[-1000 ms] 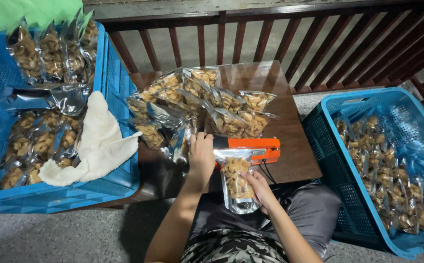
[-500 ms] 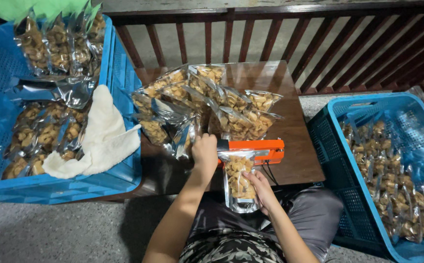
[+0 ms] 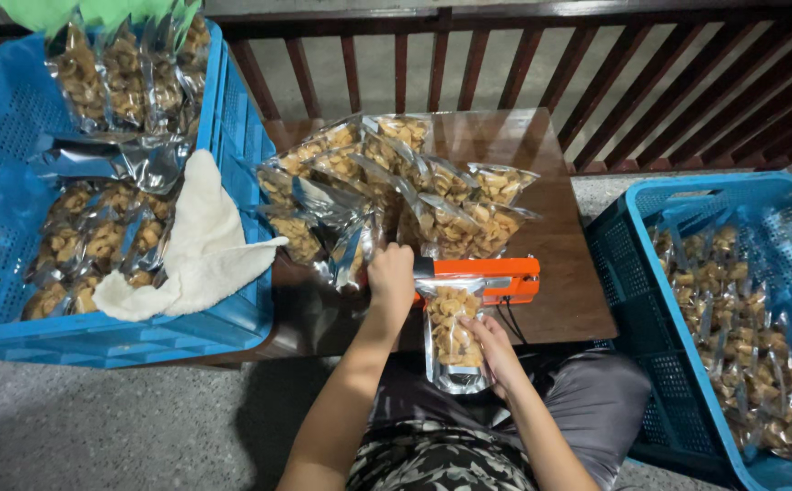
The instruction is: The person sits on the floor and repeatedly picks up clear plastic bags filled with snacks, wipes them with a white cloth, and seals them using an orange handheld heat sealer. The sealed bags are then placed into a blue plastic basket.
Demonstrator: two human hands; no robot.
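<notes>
One clear snack pouch (image 3: 455, 338) hangs off the near table edge, its top under the orange heat sealer (image 3: 487, 275). The left hand (image 3: 392, 275), fingers curled together, presses down the sealer's handle; the right hand (image 3: 491, 350) pinches the pouch's side. Two blue crates (image 3: 232, 136) flank the table (image 3: 559, 227); the piled pouches (image 3: 396, 195) overlap too much to count.
</notes>
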